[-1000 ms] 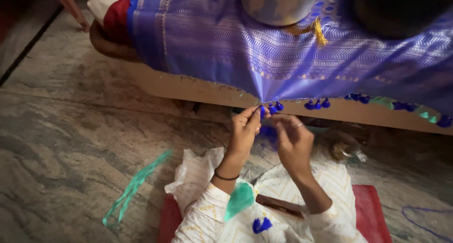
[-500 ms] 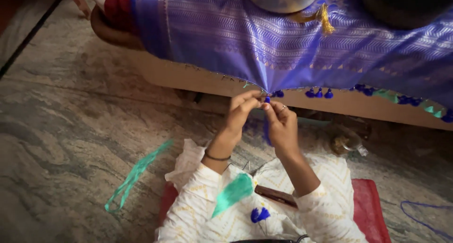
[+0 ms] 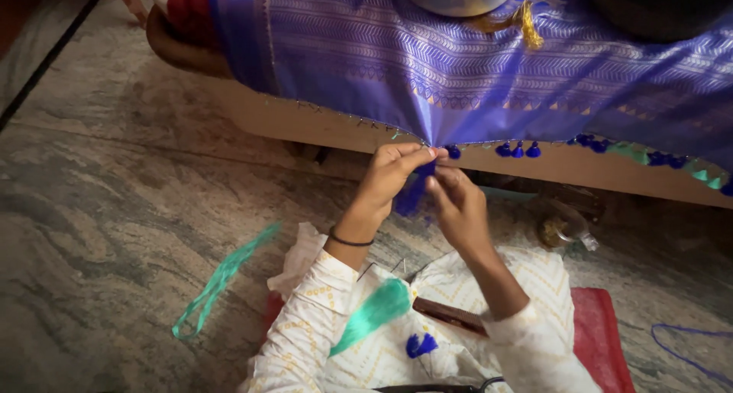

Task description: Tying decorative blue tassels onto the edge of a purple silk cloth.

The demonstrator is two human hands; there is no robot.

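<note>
A purple patterned cloth (image 3: 458, 64) hangs over the edge of a low wooden platform (image 3: 321, 129). Small blue tassels (image 3: 518, 150) dangle along its hem. My left hand (image 3: 389, 175) pinches the hem where the cloth gathers to a point, with a bundle of blue thread (image 3: 412, 194) hanging below its fingers. My right hand (image 3: 456, 202) is just beside it, fingers closed on the same blue thread. Both hands touch each other at the hem.
On my lap lie a green thread bundle (image 3: 374, 310), a blue tassel (image 3: 420, 345) and a brown stick-like tool (image 3: 450, 316). A green thread strip (image 3: 221, 278) lies on the stone floor at left, blue thread (image 3: 687, 347) at right. A small jar (image 3: 561, 229) stands under the platform.
My hands rose slightly toward the hem. The blue thread bundle now hangs down between them, and my right hand has dropped a little lower than half a second ago.
</note>
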